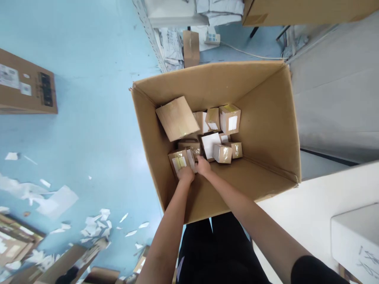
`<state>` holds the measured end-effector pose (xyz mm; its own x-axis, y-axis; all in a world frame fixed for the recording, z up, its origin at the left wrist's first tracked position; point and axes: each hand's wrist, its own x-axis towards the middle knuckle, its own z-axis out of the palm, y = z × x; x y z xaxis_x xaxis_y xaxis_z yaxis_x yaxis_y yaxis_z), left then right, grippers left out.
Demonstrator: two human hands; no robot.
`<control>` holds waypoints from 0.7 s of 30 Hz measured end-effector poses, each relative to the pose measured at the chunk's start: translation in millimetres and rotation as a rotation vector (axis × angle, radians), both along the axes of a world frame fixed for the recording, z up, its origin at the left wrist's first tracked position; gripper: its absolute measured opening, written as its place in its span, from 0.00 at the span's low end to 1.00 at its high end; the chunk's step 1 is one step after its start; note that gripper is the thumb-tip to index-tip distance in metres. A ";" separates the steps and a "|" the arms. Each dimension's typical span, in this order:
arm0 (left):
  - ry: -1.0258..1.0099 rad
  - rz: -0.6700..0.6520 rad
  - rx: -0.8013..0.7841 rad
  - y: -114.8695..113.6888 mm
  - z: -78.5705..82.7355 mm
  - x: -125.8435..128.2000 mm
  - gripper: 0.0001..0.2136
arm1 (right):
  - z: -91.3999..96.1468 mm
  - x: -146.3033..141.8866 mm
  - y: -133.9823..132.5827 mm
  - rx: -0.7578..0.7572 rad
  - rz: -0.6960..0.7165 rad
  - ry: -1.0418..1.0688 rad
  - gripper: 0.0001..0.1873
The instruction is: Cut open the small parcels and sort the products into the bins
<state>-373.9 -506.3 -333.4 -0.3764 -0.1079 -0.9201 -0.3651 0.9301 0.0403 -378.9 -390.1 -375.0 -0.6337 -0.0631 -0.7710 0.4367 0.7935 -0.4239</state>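
Note:
A big open cardboard carton stands on the blue floor with several small taped cardboard parcels in its bottom. Both my arms reach down into it. My left hand closes on a small parcel with a white label at the near left of the pile. My right hand grips the same parcel's right side, fingers curled. A larger flat parcel leans against the far left wall. More small parcels lie to the right.
A brown box lies on the floor at left. Torn white paper scraps litter the floor at lower left beside flattened cardboard. A white table edge and white box sit at right. Stacked packets lie beyond the carton.

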 end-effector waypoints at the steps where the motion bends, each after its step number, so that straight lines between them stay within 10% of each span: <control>1: 0.074 -0.014 0.024 2.8 -0.9 -7.8 0.26 | 2.9 -7.8 14.1 0.030 -0.008 0.115 0.30; 6: 0.388 -0.069 0.252 38.0 -17.0 -47.8 0.35 | -3.1 -40.5 106.1 0.161 -0.048 0.317 0.39; 12: 0.235 -0.164 0.419 121.5 -82.0 -77.3 0.40 | -51.1 -47.4 204.7 0.301 -0.132 0.128 0.41; 21: 0.003 -0.036 0.423 215.4 -189.1 -56.1 0.47 | -128.8 -30.0 248.7 0.214 -0.355 -0.094 0.47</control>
<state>-430.0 -290.9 -522.5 -0.3758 0.2923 -0.8794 -0.3324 0.8433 0.4224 -408.9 -141.3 -503.9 -0.5137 0.3139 -0.7985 0.7273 0.6530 -0.2112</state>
